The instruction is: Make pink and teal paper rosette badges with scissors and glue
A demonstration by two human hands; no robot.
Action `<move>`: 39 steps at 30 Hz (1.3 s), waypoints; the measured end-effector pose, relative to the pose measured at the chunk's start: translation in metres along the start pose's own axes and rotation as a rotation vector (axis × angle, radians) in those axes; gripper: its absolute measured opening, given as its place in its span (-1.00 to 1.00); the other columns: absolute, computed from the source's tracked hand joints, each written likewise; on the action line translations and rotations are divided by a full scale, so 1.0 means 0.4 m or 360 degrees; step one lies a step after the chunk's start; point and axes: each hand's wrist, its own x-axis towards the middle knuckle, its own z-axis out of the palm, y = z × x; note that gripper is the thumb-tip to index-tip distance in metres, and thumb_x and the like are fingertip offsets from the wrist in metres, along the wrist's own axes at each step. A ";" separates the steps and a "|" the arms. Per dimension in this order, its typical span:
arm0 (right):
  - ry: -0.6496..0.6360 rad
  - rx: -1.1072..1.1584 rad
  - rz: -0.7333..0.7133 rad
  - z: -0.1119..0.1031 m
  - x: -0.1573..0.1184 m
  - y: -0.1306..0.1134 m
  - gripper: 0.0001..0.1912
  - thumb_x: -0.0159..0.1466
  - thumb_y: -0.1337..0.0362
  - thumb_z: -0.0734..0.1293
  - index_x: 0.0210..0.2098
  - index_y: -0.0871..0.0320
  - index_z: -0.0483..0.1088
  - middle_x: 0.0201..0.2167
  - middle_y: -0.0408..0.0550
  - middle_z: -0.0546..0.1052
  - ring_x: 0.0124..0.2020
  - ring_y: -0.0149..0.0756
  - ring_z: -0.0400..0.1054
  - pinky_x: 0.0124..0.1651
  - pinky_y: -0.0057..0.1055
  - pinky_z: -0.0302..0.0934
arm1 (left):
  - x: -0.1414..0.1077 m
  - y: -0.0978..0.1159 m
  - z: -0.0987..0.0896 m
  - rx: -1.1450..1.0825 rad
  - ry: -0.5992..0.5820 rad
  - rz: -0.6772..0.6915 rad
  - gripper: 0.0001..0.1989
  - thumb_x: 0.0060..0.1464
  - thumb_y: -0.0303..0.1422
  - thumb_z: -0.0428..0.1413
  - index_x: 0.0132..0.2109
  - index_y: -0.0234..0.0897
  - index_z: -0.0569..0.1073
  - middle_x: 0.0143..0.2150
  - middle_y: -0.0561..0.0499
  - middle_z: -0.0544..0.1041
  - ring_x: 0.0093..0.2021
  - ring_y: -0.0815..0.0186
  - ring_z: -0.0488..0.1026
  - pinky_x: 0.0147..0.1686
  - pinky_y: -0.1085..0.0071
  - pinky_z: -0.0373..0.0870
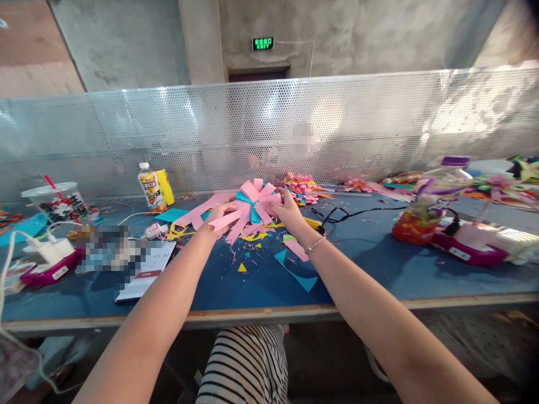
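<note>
A flower of pink and blue paper strips [255,201] is held between my two hands over the middle of the blue table. My left hand [223,217] grips its lower left side, with a pink strip lying across the fingers. At its right side my right hand [289,209] pinches a pink strip between thumb and fingers. Pink and yellow paper scraps [253,235] lie beneath the flower. Behind my right hand sits a pile of pink, blue and yellow paper pieces [300,188].
At the left are a lidded cup [63,203], a juice bottle [150,188], a phone [147,272] and a power strip [54,269]. A purple-capped bottle [429,202] and another power strip [471,251] stand right. Behind the table rises a perforated metal screen [189,134].
</note>
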 end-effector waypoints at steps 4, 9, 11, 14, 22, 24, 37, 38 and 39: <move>0.0002 0.0200 0.0093 0.002 -0.003 -0.008 -0.42 -0.02 0.15 0.35 -0.05 0.13 0.13 -0.25 -0.08 0.38 -0.26 -0.31 0.32 -0.20 -0.31 0.28 | 0.006 0.004 -0.010 0.0043 0.0048 0.0028 -0.71 -0.27 -0.51 0.09 -0.26 -0.31 0.42 -0.54 0.11 0.41 -0.55 0.40 0.38 -0.49 0.46 0.34; 0.0177 0.0198 0.0176 -0.012 0.012 -0.005 -0.57 0.05 0.11 0.27 -0.11 0.11 0.17 -0.23 -0.07 0.35 -0.30 -0.35 0.30 -0.29 -0.35 0.26 | 0.014 0.021 -0.017 0.0381 0.0250 0.0469 -0.63 -0.26 -0.47 0.08 -0.18 -0.28 0.43 -0.41 0.08 0.48 -0.45 0.38 0.41 -0.44 0.48 0.34; 0.0238 0.0138 0.0142 -0.019 0.022 0.002 -0.66 0.09 0.13 0.22 -0.17 0.12 0.20 -0.27 -0.09 0.35 -0.33 -0.37 0.28 -0.29 -0.36 0.24 | 0.013 0.033 -0.011 0.0659 0.0483 0.0745 -0.62 -0.26 -0.50 0.06 -0.17 -0.28 0.44 -0.27 0.03 0.51 -0.33 0.33 0.44 -0.36 0.46 0.35; 0.0251 0.0028 0.0060 -0.025 0.032 0.010 -0.76 0.12 0.19 0.16 -0.23 0.13 0.22 -0.32 -0.10 0.35 -0.36 -0.38 0.27 -0.25 -0.35 0.22 | -0.006 0.054 0.015 0.1209 0.0814 0.1009 -0.61 -0.17 -0.50 0.02 -0.10 -0.26 0.43 -0.14 -0.04 0.50 -0.22 0.25 0.44 -0.24 0.39 0.34; -0.0017 -0.1164 -0.0111 -0.093 0.016 -0.023 -0.76 0.09 0.44 0.14 -0.26 0.23 0.32 -0.27 0.10 0.43 -0.18 -0.18 0.29 -0.11 -0.30 0.16 | -0.130 0.044 0.158 0.3009 0.0347 0.0663 -0.57 -0.07 -0.51 0.00 0.03 -0.32 0.33 -0.32 -0.18 0.50 -0.25 0.14 0.44 -0.25 0.27 0.32; -0.0250 -0.1512 0.0050 -0.114 0.010 -0.026 -0.73 0.04 0.49 0.16 -0.27 0.27 0.36 -0.28 0.18 0.45 -0.16 -0.09 0.30 -0.13 -0.29 0.16 | -0.157 0.017 0.181 0.3075 0.0084 0.0421 -0.64 -0.13 -0.44 0.08 -0.10 -0.30 0.41 -0.36 -0.17 0.50 -0.30 0.12 0.44 -0.29 0.25 0.32; -0.0583 -0.2033 0.0286 -0.163 0.011 -0.059 -0.67 0.12 0.46 0.16 -0.16 0.38 0.40 -0.19 0.26 0.47 -0.12 -0.08 0.35 -0.16 -0.36 0.17 | -0.011 0.049 -0.005 0.2262 0.0561 0.0580 -0.89 -0.03 -0.36 0.02 -0.39 -0.22 0.44 -0.40 -0.10 0.49 -0.19 0.09 0.41 -0.16 0.27 0.26; -0.0668 -0.2074 0.0337 -0.172 0.014 -0.061 -0.67 0.13 0.45 0.16 -0.15 0.39 0.40 -0.18 0.28 0.46 -0.11 -0.06 0.34 -0.16 -0.34 0.18 | 0.000 0.043 -0.028 0.2439 0.0664 0.0531 -0.83 0.01 -0.40 -0.02 -0.27 -0.24 0.45 -0.29 -0.15 0.50 -0.14 0.08 0.40 -0.12 0.25 0.25; -0.0773 -0.2100 0.0384 -0.178 0.015 -0.063 -0.67 0.13 0.44 0.17 -0.14 0.39 0.40 -0.16 0.28 0.46 -0.11 -0.04 0.34 -0.16 -0.33 0.18 | 0.009 0.031 -0.050 0.2586 0.0684 0.0453 -0.77 0.02 -0.44 -0.05 -0.18 -0.27 0.43 -0.21 -0.18 0.50 -0.09 0.08 0.39 -0.09 0.25 0.24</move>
